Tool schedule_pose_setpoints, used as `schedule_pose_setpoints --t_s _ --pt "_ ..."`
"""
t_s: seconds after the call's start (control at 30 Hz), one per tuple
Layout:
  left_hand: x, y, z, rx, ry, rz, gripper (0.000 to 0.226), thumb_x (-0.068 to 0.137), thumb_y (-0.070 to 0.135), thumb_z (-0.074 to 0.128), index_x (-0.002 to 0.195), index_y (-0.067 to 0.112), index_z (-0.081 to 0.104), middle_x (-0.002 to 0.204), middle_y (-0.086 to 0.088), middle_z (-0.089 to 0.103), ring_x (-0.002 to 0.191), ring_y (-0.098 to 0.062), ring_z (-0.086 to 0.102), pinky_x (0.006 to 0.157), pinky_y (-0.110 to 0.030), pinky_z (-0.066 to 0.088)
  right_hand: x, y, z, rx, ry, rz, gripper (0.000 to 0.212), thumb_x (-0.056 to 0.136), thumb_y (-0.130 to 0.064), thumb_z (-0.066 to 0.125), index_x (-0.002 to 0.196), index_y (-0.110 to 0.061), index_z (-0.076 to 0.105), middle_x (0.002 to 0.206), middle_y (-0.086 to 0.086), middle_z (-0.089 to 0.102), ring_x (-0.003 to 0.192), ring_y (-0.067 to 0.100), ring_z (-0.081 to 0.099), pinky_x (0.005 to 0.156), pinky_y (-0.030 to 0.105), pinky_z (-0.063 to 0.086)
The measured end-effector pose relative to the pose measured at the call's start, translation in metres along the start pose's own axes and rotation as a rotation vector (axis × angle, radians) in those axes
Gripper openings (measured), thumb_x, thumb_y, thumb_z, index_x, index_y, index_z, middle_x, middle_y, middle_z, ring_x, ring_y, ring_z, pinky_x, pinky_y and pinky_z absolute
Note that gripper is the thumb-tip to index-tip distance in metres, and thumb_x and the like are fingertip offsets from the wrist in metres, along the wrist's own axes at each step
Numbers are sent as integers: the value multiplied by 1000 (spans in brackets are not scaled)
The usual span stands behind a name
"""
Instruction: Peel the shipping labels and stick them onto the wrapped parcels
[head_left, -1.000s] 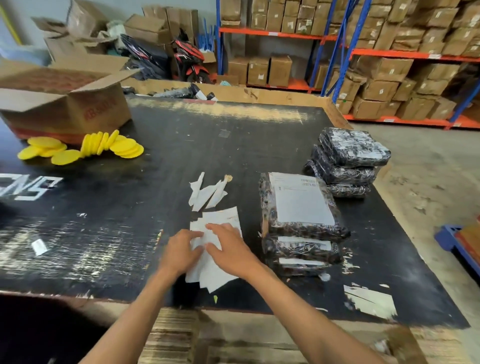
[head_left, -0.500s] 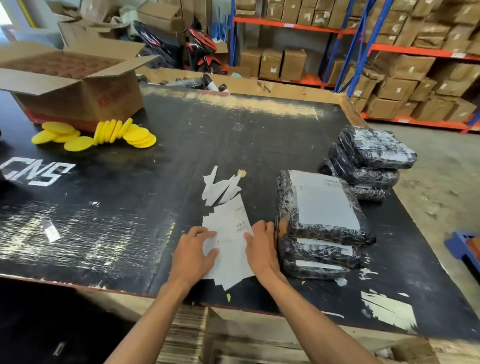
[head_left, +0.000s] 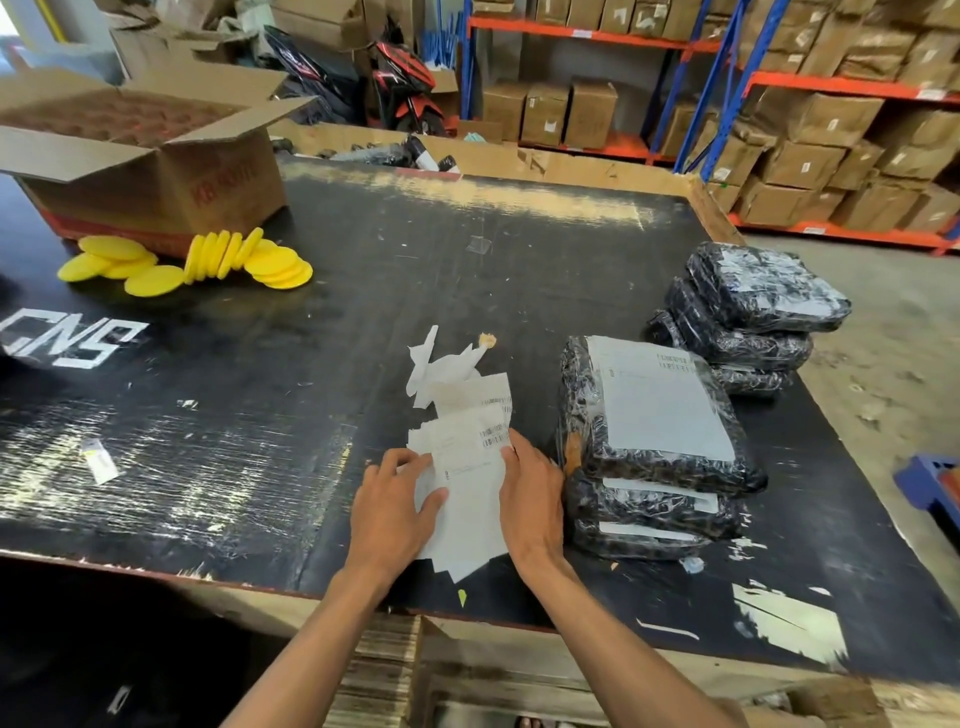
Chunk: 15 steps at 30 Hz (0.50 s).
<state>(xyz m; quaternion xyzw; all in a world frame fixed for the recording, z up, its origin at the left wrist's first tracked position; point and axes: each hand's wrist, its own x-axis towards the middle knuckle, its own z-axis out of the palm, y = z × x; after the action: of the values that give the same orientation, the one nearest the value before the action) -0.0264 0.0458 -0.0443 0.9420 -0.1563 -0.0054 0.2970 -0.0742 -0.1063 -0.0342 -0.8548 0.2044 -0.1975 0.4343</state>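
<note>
A loose pile of white shipping labels (head_left: 467, 457) lies on the black table (head_left: 311, 389) near its front edge. My left hand (head_left: 395, 504) rests on the pile's left side, with the thumb flat on the top sheet. My right hand (head_left: 530, 499) lies with straight fingers against the pile's right edge. Just right of it stand three stacked black wrapped parcels (head_left: 654, 488); the top one carries a white label (head_left: 660, 405). Three more wrapped parcels (head_left: 753, 312) are stacked behind them at the table's right edge.
Peeled backing strips (head_left: 441, 364) lie just beyond the labels. An open cardboard box (head_left: 156, 156) and several yellow round pads (head_left: 208, 260) sit at the far left. Torn label scraps (head_left: 789, 623) stick to the front right corner. Shelves of cartons (head_left: 805, 130) stand behind.
My right hand slid off the top of the label pile to its right edge, beside the parcels. The labels now lie more fanned out. My left hand stayed on the left side.
</note>
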Motion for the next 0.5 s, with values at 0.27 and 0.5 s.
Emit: schedule_pose_setpoints --t_s 0.27,0.5 --pt "0 -1 4 8 48 10 41 95 33 57 134 22 57 130 4 47 113 -20 47 97 -38 45 1 1 0 -97 69 -27 9 103 -13 48 97 -16 54 100 -1 53 96 19 48 69 26 40" --pt "2 3 4 6 32 -17 41 95 29 57 135 23 56 130 4 46 112 -20 46 96 -38 45 2 -10 3 -253 49 -97 22 97 3 42 88 -18 46 96 -4 39 83 18 44 69 26 35"
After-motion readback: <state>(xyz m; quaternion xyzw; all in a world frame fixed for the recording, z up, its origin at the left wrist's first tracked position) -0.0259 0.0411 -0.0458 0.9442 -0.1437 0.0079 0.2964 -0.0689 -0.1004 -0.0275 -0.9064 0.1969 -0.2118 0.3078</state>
